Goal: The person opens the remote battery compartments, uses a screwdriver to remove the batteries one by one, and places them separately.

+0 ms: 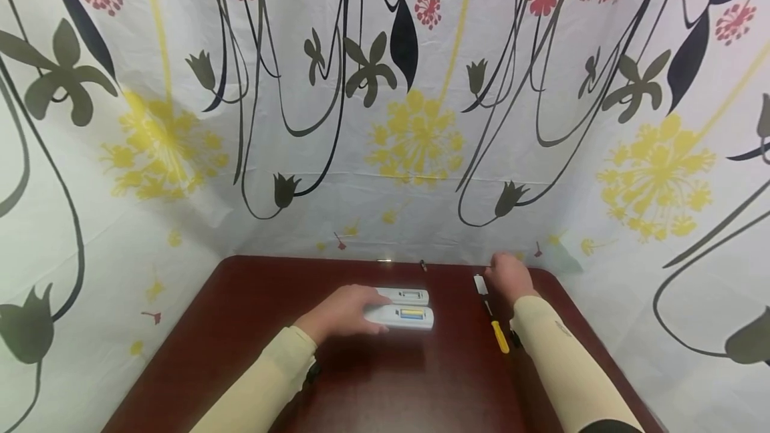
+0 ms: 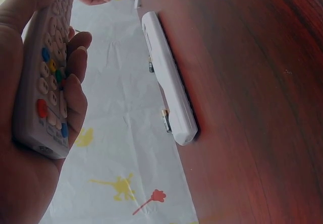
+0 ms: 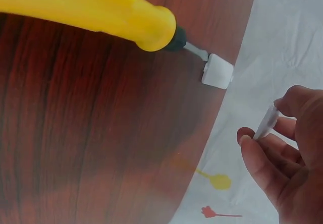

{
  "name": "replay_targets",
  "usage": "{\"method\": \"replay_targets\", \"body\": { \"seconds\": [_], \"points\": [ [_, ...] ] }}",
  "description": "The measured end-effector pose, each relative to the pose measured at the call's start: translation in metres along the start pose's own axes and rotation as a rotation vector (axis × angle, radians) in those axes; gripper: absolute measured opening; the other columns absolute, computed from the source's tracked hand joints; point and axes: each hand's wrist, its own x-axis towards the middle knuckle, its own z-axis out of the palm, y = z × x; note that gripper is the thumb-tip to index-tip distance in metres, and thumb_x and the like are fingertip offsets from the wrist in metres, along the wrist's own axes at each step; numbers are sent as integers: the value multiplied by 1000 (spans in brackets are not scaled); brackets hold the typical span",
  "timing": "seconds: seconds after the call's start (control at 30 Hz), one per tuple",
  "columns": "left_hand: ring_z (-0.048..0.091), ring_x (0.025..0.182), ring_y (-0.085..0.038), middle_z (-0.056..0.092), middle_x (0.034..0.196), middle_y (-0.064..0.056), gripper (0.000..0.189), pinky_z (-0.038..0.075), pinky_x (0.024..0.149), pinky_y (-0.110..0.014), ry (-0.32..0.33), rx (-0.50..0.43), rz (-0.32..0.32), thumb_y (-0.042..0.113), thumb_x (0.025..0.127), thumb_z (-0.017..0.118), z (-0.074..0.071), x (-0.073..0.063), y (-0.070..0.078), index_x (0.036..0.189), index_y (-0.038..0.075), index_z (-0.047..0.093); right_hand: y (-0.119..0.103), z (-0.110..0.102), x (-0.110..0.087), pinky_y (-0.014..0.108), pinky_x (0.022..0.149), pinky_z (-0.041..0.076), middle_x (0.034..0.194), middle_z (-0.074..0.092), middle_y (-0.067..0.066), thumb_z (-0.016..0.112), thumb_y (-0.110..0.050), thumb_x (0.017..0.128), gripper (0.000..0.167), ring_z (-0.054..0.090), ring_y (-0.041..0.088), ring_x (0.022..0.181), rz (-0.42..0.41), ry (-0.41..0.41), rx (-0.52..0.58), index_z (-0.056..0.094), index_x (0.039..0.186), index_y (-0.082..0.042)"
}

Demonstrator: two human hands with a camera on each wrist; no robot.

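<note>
My left hand (image 1: pixel 344 311) grips a white remote control (image 1: pixel 385 317), its back turned up in the head view. Two batteries, one yellowish and one blue, show in its uncovered compartment. Coloured buttons cover its other face in the left wrist view. Just beyond it on the table lies a second white remote (image 2: pixel 174 90), whose compartment is uncovered too. At the far right, my right hand (image 1: pixel 510 278) pinches a small white battery cover (image 3: pixel 267 122) between thumb and fingers. Beside that hand are another white cover (image 3: pixel 218 71) and a yellow-handled screwdriver (image 1: pixel 498 337).
Near the table's back edge lie two loose batteries, one dark battery (image 1: pixel 424 265) and another battery (image 1: pixel 383 260) to its left. A floral-patterned white curtain (image 1: pixel 385 219) hangs around the back and sides of the dark red table (image 1: pixel 361 393).
</note>
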Motion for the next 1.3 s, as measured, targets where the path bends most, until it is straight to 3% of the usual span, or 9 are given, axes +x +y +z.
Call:
{"method": "replay_targets", "body": {
  "seconds": [0.43, 0.73, 0.97, 1.03, 1.2, 1.23, 1.3],
  "points": [
    [63, 117, -13, 71, 141, 10, 66, 54, 106, -42, -2, -10, -22, 59, 92, 85, 1, -1, -2, 149, 29, 72, 18, 14, 5, 54, 69, 54, 83, 65, 14, 71, -8, 102, 16, 60, 32, 73, 53, -46, 40, 64, 90, -1],
    [62, 119, -14, 70, 142, 11, 67, 53, 108, -47, -7, -27, -57, 61, 90, 86, 1, -3, -2, 149, 33, 72, 25, 28, 7, 46, 60, 47, 72, 60, 10, 69, -8, 99, 21, 54, 29, 63, 72, -49, 57, 61, 80, -5],
    [62, 121, -15, 69, 143, 11, 67, 53, 108, -47, -2, -20, -49, 62, 90, 86, 5, -3, -3, 149, 33, 72, 29, 38, 8, 42, 55, 43, 62, 53, 7, 72, -9, 103, 40, 52, 26, 57, 113, -98, 119, 55, 66, -10],
    [62, 120, -14, 69, 143, 11, 67, 53, 108, -47, -1, -22, -50, 61, 90, 86, 4, -3, -2, 149, 33, 72, 44, 49, 16, 41, 54, 41, 60, 48, 4, 74, -15, 105, 47, 48, 24, 55, 93, -89, 158, 51, 64, -14],
    [62, 118, -14, 70, 141, 11, 68, 53, 107, -46, -9, -21, -49, 60, 90, 86, 3, -3, -2, 149, 30, 72, 40, 51, 15, 41, 53, 41, 57, 47, 2, 74, -15, 105, 51, 48, 24, 53, 105, -95, 182, 49, 61, -15],
    [62, 118, -14, 70, 141, 11, 68, 53, 107, -46, -11, -20, -49, 61, 90, 86, 3, -3, -3, 149, 30, 72, 25, 40, 9, 43, 53, 43, 57, 50, 5, 73, -10, 104, 49, 51, 26, 53, 133, -114, 164, 51, 60, -13],
    [62, 118, -13, 70, 141, 12, 68, 53, 107, -45, -12, -16, -47, 61, 91, 86, 3, -3, -4, 149, 30, 72, 21, 40, 7, 41, 52, 42, 56, 50, 4, 72, -10, 104, 49, 50, 24, 53, 121, -109, 151, 50, 60, -13]
  ]
}}
